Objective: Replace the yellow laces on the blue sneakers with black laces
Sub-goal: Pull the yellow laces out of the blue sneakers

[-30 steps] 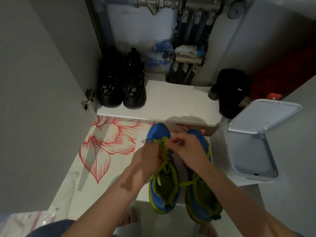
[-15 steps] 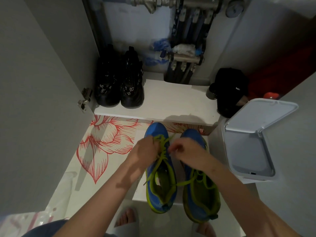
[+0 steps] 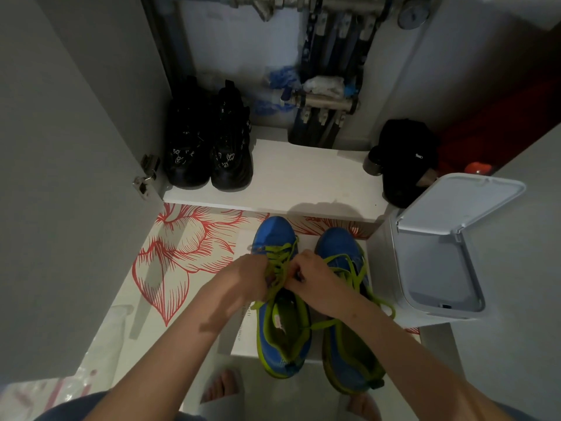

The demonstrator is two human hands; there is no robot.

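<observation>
I judge I'm barely started: both hands, left hand [image 3: 247, 279] and right hand [image 3: 312, 284], pinch the yellow laces [image 3: 280, 259] on the left sneaker [image 3: 280, 299] beside the bin [image 3: 437, 259]; no black laces visible.

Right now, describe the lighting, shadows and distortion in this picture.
Head view: dim, bluish indoor light; the left hand and its forearm are shaded, and a shadow falls on the white shelf; wide-angle bending leans the cabinet door; the yellow laces are slightly soft.

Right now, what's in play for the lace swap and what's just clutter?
In play: left blue sneaker, right blue sneaker, yellow laces, left hand, right hand.

Clutter: black shoes, white lidded bin, black cap, pipe manifold.
</observation>
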